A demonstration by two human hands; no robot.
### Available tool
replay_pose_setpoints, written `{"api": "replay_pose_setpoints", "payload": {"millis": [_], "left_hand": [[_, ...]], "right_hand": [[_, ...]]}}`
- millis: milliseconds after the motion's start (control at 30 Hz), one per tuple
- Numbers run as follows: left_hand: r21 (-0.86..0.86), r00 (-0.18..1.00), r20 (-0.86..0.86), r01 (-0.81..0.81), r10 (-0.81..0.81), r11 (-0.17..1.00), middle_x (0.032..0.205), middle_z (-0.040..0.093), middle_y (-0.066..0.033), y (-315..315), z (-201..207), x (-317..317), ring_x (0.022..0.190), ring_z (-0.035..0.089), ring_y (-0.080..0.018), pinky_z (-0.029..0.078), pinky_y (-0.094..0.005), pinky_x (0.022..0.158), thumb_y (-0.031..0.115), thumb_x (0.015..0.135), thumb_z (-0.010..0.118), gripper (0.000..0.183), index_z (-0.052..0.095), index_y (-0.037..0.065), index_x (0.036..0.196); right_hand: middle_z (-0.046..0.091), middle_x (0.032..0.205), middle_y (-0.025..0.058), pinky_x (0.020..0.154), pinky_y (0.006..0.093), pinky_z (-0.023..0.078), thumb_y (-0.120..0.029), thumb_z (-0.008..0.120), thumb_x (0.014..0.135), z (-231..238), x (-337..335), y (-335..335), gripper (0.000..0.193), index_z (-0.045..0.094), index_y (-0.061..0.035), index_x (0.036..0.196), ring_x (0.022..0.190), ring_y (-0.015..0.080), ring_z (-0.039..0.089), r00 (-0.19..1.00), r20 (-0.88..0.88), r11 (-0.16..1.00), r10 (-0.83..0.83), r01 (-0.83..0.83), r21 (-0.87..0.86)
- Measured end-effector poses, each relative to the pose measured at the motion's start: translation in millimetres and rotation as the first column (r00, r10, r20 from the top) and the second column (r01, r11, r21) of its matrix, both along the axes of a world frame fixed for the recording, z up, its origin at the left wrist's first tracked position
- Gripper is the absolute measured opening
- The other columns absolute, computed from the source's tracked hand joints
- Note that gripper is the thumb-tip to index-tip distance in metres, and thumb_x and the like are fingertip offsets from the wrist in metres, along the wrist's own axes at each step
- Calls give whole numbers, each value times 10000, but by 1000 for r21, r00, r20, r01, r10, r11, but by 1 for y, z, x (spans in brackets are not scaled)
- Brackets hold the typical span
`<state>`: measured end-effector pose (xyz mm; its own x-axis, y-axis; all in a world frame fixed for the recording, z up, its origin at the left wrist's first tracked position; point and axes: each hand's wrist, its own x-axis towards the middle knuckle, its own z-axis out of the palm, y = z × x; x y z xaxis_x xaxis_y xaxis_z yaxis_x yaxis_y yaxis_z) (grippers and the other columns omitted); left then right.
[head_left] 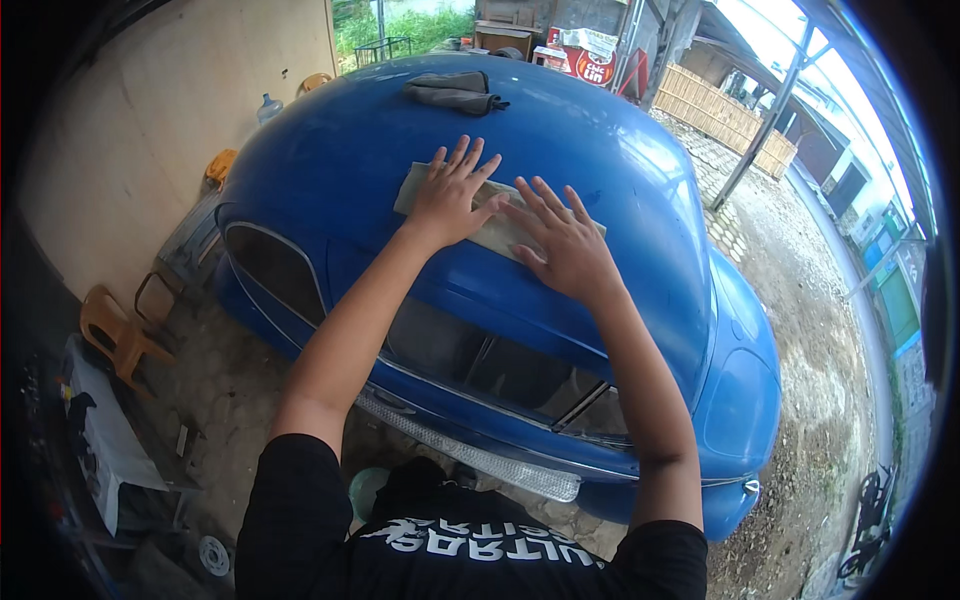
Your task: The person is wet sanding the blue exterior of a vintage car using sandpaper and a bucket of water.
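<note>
Both hands rest on the roof of a blue rounded car (pixel 330 130). Beneath them lies a flat grey-green strip that looks like folded cloth (pixel 492 238). My left hand (pixel 452 195) is spread over the strip's left part, fingers apart and pointing away from me. On the strip's right part, my right hand (pixel 565 240) lies with its fingers spread. The two thumbs come close together near the strip's middle, and parts of the strip are hidden under the palms. Farther up the roof sits a crumpled dark grey cloth (pixel 450 92), apart from both hands.
The car's side windows (pixel 480 370) and a ribbed running board (pixel 465 450) are between me and the roof. Orange plastic chairs (pixel 115 330) and a white-covered table (pixel 110 455) stand at left. A metal post (pixel 765 130) rises at right above gravelly ground.
</note>
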<state>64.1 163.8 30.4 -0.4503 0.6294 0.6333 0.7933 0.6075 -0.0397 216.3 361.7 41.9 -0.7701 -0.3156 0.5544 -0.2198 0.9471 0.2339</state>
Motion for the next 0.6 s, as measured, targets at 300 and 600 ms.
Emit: {"api": "replay_pose_setpoints", "payload": {"millis": [300, 600], "left_hand": [[-21, 1000, -5, 19, -19, 1000, 1660, 376, -149, -2, -15, -5, 1573, 258, -352, 160, -510, 1297, 557, 1083, 388, 628, 446, 187, 1587], [55, 1000, 4, -12, 12, 998, 1636, 417, -151, 4, -15, 2, 1562, 290, -344, 167, -502, 1296, 601, 1065, 400, 667, 481, 168, 1565]], "right_hand": [[390, 1665, 57, 1292, 529, 190, -468, 434, 1089, -14, -3, 2, 526, 468, -268, 1574, 1558, 276, 311, 980, 95, 980, 174, -162, -119], [334, 1644, 279, 1284, 535, 138, -531, 440, 1069, -32, 1, -44, 773, 415, 89, 1530, 1582, 381, 226, 920, -91, 863, -382, 319, -392]]}}
